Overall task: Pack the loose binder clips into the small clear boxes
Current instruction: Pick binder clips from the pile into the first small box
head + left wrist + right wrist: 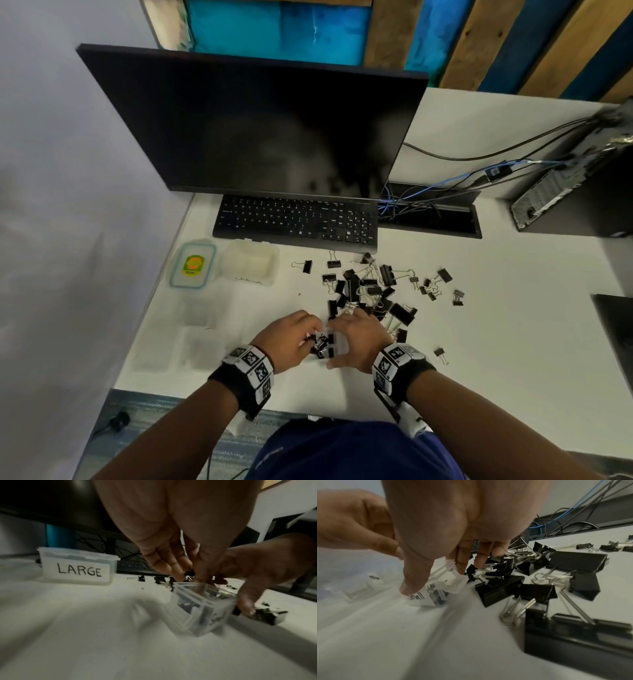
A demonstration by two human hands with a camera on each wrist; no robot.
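A small clear box (323,346) labelled "Small" stands on the white desk (479,342) near the front edge, with several small black clips inside. My right hand (352,337) grips this box (436,592), thumb on the labelled near wall and fingers on the far wall. My left hand (298,334) hovers over the open top of the box (200,609). Its bunched fingertips (178,574) pinch what looks like a small binder clip. A pile of loose black binder clips (371,287) of mixed sizes lies just behind and to the right of the hands.
A clear box marked "LARGE" (75,566) and its lid (193,263) sit at the left behind the hands. Other clear boxes (197,346) lie at the left edge. A keyboard (298,219), monitor (257,126), cables (428,202) and computer tower (575,192) fill the back.
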